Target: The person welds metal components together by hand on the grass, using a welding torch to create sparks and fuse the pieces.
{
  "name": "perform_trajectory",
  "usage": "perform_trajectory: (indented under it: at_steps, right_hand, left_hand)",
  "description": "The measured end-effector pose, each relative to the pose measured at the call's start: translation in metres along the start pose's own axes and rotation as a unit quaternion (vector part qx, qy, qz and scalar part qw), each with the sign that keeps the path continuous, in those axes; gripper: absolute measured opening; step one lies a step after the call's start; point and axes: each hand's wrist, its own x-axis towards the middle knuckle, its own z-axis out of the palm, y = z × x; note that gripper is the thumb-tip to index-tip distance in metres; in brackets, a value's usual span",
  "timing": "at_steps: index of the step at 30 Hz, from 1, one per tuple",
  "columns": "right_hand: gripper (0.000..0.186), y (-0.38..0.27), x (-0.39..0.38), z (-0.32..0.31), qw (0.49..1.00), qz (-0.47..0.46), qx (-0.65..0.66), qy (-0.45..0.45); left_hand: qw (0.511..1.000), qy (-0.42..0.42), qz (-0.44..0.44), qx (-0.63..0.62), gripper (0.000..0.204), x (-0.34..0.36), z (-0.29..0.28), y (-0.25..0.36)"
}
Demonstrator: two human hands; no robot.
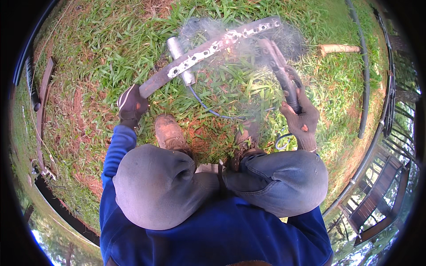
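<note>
My left hand (pixel 132 105), in a dark glove, is closed on the near-left end of a long curved metal bar (pixel 153 83), which has white patches and a row of dark holes. The bar crosses over a short silver pipe (pixel 173 46) lying on the grass. My right hand (pixel 301 119), in a worn glove with a hole, grips a dark elongated tool, apparently a welding electrode holder (pixel 279 66), tipped toward the bar's right part. Grey smoke rises there and blurs the tool's tip. A blue cable (pixel 206 107) runs through the grass below the pipe.
A wooden stick (pixel 337 48) lies at upper right beside a long black pipe (pixel 364 97). A rusty flat bar (pixel 43 97) and a thin cord lie at left. Railings and a wooden structure (pixel 372 195) show at the right rim. My boots and bent knees are below the work.
</note>
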Motion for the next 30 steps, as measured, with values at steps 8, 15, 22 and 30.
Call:
perform_trajectory:
  at_steps: [8,15,22,30]
  right_hand:
    - [0.067,-0.013,-0.003,-0.029,0.973,0.145,0.144,0.108]
    - [0.064,-0.005,-0.013,-0.021,0.961,0.172,0.209,0.062]
    - [0.046,-0.019,-0.01,-0.034,0.928,0.212,0.286,0.109]
    - [0.023,-0.006,-0.009,-0.043,0.828,0.253,0.445,0.229]
  left_hand:
    - [0.998,0.002,0.013,-0.056,0.026,0.014,-0.005,0.011]
    - [0.994,-0.018,0.091,0.048,0.037,0.019,0.002,0.002]
    - [0.998,0.0,0.057,0.008,0.028,-0.007,-0.016,0.01]
    - [0.995,0.038,0.026,-0.088,0.017,-0.061,-0.04,-0.001]
